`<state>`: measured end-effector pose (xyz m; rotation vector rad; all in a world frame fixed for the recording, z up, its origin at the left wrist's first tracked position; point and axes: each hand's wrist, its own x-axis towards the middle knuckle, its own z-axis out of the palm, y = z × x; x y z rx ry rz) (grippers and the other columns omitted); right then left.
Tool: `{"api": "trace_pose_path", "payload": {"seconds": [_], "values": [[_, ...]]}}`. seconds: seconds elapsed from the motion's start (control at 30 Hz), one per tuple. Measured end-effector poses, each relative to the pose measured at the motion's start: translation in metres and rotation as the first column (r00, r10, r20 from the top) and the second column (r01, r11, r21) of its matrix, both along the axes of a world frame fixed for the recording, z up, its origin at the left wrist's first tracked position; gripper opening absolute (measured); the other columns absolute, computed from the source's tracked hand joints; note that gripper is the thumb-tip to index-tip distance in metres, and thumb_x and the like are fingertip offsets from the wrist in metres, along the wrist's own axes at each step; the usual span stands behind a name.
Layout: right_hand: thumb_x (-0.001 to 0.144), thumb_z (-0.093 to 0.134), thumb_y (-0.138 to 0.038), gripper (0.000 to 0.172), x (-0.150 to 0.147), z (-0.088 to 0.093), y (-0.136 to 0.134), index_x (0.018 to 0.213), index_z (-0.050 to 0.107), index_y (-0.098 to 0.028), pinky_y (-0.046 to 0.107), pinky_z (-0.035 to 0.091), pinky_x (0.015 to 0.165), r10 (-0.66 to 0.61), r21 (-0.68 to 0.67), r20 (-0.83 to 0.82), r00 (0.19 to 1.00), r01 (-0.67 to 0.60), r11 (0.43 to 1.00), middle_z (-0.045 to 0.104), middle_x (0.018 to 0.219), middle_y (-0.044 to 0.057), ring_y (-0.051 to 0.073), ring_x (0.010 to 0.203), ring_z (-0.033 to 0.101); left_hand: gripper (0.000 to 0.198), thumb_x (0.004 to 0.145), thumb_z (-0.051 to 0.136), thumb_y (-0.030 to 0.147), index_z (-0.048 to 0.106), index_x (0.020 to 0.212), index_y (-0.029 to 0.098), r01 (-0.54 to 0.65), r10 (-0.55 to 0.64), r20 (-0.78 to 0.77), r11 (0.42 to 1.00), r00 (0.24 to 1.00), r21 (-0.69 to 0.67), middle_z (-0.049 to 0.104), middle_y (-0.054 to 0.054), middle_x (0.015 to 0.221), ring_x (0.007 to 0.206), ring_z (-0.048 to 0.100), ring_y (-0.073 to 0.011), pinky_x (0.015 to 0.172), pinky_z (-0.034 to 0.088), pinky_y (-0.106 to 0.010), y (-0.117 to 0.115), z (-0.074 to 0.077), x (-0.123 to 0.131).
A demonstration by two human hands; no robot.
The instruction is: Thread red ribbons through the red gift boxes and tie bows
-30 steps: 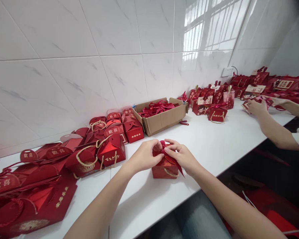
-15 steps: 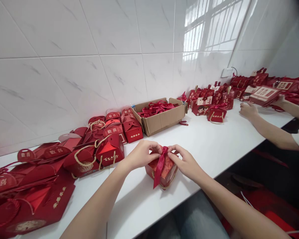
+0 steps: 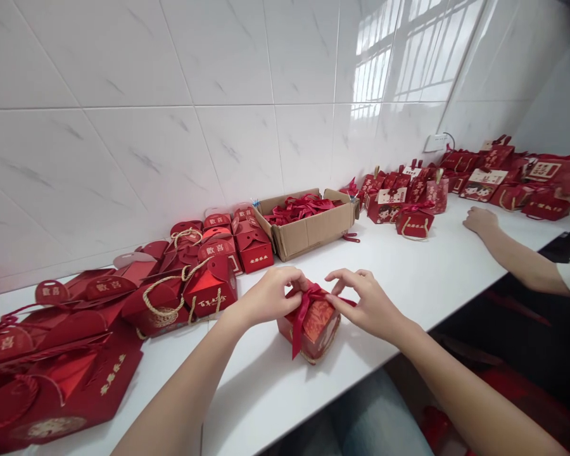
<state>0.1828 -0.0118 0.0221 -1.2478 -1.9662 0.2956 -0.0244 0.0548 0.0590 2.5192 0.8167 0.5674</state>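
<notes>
A small red gift box (image 3: 319, 326) with rope trim stands on the white table in front of me. A dark red ribbon (image 3: 303, 316) is looped on its top, one tail hanging down the near side. My left hand (image 3: 278, 292) pinches the ribbon at the box's upper left edge. On the other side, my right hand (image 3: 367, 303) has its thumb and index finger closed near the ribbon's right part, which runs out behind the fingers. The ribbon's middle lies between my two hands.
Red boxes (image 3: 209, 291) crowd the left side. A cardboard box (image 3: 313, 234) of ribbons stands against the tiled wall. More red boxes (image 3: 415, 221) stand at the right, where another person's hand (image 3: 482, 221) rests on the table (image 3: 408, 278).
My right hand has moved right, drawing part of the ribbon outward. My left hand has barely moved. The other person's far hand has shifted right with a red box.
</notes>
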Motion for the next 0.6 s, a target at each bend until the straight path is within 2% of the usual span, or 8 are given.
{"api": "trace_pose_path", "payload": {"seconds": [0.07, 0.13, 0.23, 0.3, 0.37, 0.47, 0.6], "values": [[0.085, 0.055, -0.027, 0.015, 0.006, 0.009, -0.005, 0.099, 0.058, -0.023, 0.034, 0.043, 0.081, 0.118, -0.062, 0.045, 0.992, -0.115, 0.991, 0.067, 0.075, -0.001, 0.015, 0.072, 0.063, 0.014, 0.072, 0.050, 0.010, 0.061, 0.076, 0.018, 0.003, -0.002, -0.009, 1.000, 1.000, 0.030, 0.063, -0.001, 0.078, 0.074, 0.055, -0.0137, 0.072, 0.045, -0.025, 0.000, 0.000, 0.000], [0.087, 0.052, -0.029, 0.013, 0.010, 0.015, -0.002, 0.094, 0.061, -0.022, 0.029, 0.046, 0.074, 0.139, -0.058, 0.023, 0.990, -0.138, 0.989, 0.068, 0.083, 0.002, 0.015, 0.074, 0.062, 0.015, 0.072, 0.050, 0.009, 0.061, 0.077, 0.018, 0.010, -0.010, -0.010, 0.999, 1.000, 0.040, 0.063, -0.001, 0.079, 0.074, 0.055, -0.0137, 0.071, 0.044, -0.025, 0.001, 0.000, 0.000], [0.086, 0.050, -0.026, 0.023, 0.011, 0.015, 0.013, 0.107, 0.059, -0.021, 0.028, 0.049, 0.072, 0.146, -0.010, -0.018, 0.989, -0.146, 0.989, 0.065, 0.108, 0.007, 0.017, 0.089, 0.061, 0.016, 0.072, 0.050, 0.009, 0.060, 0.079, 0.018, 0.025, -0.025, -0.002, 0.999, 1.000, 0.028, 0.063, -0.001, 0.080, 0.076, 0.056, -0.0136, 0.072, 0.043, -0.024, 0.000, 0.002, -0.001], [0.085, 0.051, -0.024, 0.031, 0.008, 0.013, 0.024, 0.115, 0.056, -0.023, 0.029, 0.049, 0.074, 0.257, -0.027, 0.015, 0.966, -0.256, 0.966, 0.063, 0.114, 0.006, 0.017, 0.093, 0.060, 0.014, 0.073, 0.049, 0.010, 0.059, 0.079, 0.019, 0.025, -0.025, 0.000, 1.000, 1.000, 0.015, 0.063, -0.001, 0.081, 0.077, 0.056, -0.0137, 0.072, 0.043, -0.024, -0.001, 0.003, -0.001], [0.084, 0.052, -0.023, 0.027, 0.003, 0.010, 0.031, 0.111, 0.057, -0.023, 0.031, 0.048, 0.077, 0.328, -0.022, 0.057, 0.943, -0.327, 0.945, 0.066, 0.106, 0.005, 0.017, 0.089, 0.059, 0.010, 0.074, 0.050, 0.012, 0.056, 0.079, 0.019, 0.002, -0.002, -0.002, 1.000, 1.000, 0.004, 0.062, -0.001, 0.081, 0.077, 0.056, -0.0142, 0.072, 0.043, -0.025, -0.002, 0.004, -0.002], [0.085, 0.050, -0.020, 0.020, -0.002, 0.010, 0.034, 0.102, 0.059, -0.021, 0.032, 0.047, 0.076, 0.343, 0.039, 0.129, 0.930, -0.350, 0.936, 0.065, 0.094, 0.005, 0.017, 0.084, 0.057, 0.008, 0.074, 0.052, 0.017, 0.050, 0.081, 0.020, -0.053, 0.053, -0.003, 0.998, 0.999, -0.017, 0.061, 0.000, 0.081, 0.075, 0.056, -0.0154, 0.069, 0.043, -0.026, -0.003, 0.004, -0.002], [0.079, 0.045, -0.007, 0.034, -0.002, 0.012, 0.033, 0.106, 0.060, -0.021, 0.031, 0.046, 0.073, 0.399, 0.080, 0.273, 0.875, -0.434, 0.897, 0.060, 0.086, 0.005, 0.018, 0.082, 0.053, 0.012, 0.075, 0.053, 0.019, 0.046, 0.084, 0.021, -0.045, 0.046, 0.011, 0.997, 0.999, -0.065, 0.062, 0.000, 0.083, 0.077, 0.058, -0.0162, 0.070, 0.044, -0.028, -0.004, 0.005, -0.003]]}}
